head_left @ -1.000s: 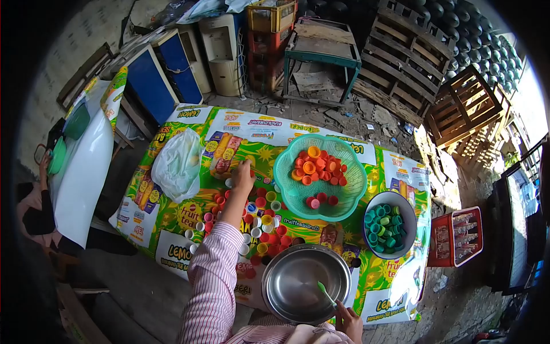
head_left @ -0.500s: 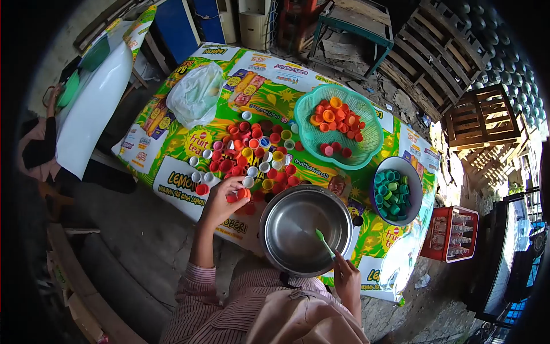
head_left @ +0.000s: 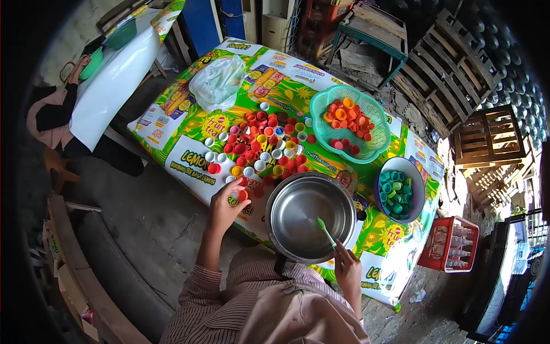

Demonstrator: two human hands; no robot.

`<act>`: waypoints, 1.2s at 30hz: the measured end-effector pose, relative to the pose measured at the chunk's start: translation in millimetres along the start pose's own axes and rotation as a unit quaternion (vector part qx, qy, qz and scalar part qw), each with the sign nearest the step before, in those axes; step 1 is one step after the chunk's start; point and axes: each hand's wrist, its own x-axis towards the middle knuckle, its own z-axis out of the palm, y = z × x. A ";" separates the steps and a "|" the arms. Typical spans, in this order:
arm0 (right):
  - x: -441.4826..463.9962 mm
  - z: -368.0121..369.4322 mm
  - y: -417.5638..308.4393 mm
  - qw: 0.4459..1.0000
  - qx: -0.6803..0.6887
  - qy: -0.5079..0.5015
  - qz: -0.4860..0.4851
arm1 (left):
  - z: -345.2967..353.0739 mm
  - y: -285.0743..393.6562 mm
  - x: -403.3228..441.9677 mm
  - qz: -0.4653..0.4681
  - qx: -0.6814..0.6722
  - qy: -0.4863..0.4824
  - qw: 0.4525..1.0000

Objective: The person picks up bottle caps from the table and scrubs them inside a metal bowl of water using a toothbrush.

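My left hand (head_left: 225, 207) is at the table's near edge, its fingers curled round a red bottle cap (head_left: 243, 195). Just beyond the fingertips spreads a loose pile of red, white and yellow bottle caps (head_left: 256, 145). In my right hand (head_left: 347, 268) is a slim tool with a light-green end (head_left: 321, 222) and a paler shaft; its exact kind is unclear. That green end points over a steel pot (head_left: 292, 248), which stands close to my body and shows no caps inside.
A turquoise basket (head_left: 375, 150) holds orange and red caps. Green caps fill part of a bowl (head_left: 421, 192) at right. A plastic bag (head_left: 217, 83) lies at the far left of the table. Another person's hand (head_left: 79, 69) touches a green basin (head_left: 91, 64). A red crate (head_left: 438, 243) stands on the floor.
The whole view has shifted, so the table sits farther right. My left hand still has a red cap but has drawn slightly back from the pile. My right hand keeps the green-ended tool.
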 end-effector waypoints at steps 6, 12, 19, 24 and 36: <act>-5.9 2.1 -0.4 0.995 0.048 0.077 0.034 | 29.6 60.5 14.2 0.065 -0.057 -0.120 0.989; -5.1 -8.5 -6.7 0.992 0.057 0.108 0.044 | 113.8 62.7 10.4 0.092 0.032 -0.329 0.939; -12.8 -17.0 -14.6 0.990 0.052 0.095 0.085 | 147.1 49.0 4.3 0.143 0.127 -0.372 0.908; -16.6 -15.4 -14.1 0.990 0.056 0.097 0.088 | 148.2 49.2 6.0 0.129 0.136 -0.389 0.902; -11.5 -5.7 -13.9 0.994 0.029 0.092 0.053 | 141.1 38.1 -3.4 -0.168 -0.283 -0.291 0.898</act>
